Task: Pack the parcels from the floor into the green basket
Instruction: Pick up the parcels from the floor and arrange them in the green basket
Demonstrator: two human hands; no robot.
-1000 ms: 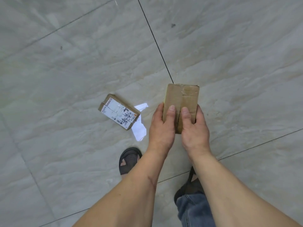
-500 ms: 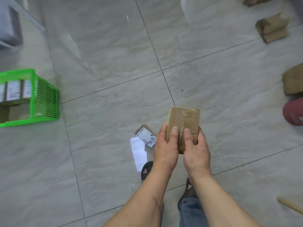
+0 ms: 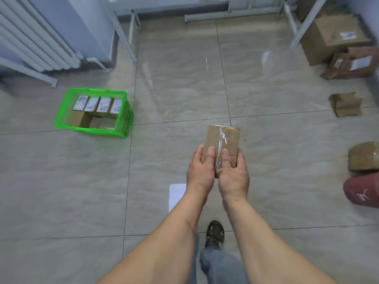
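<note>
Both hands hold one brown taped cardboard parcel (image 3: 222,142) in front of me, above the floor. My left hand (image 3: 202,171) grips its left near edge, thumb on top. My right hand (image 3: 233,173) grips the right near edge the same way. The green basket (image 3: 123,119) stands on the floor to the far left, apart from the parcel. It holds several labelled parcels in a row at the back and brown boxes below. More loose parcels lie on the floor at the right: a small open one (image 3: 345,104) and a larger one (image 3: 363,158).
A white radiator (image 3: 34,44) lines the left wall. Metal shelf legs (image 3: 125,35) stand at the back. Big cardboard boxes (image 3: 332,39) sit at the far right. A dark red object (image 3: 363,191) lies at the right edge. White paper (image 3: 176,193) lies near my sandalled foot (image 3: 214,232).
The view has tilted up and away from the floor: basket, radiator and shelves have come into sight. The labelled parcel by my foot is out of sight. Both hands keep the same hold.
</note>
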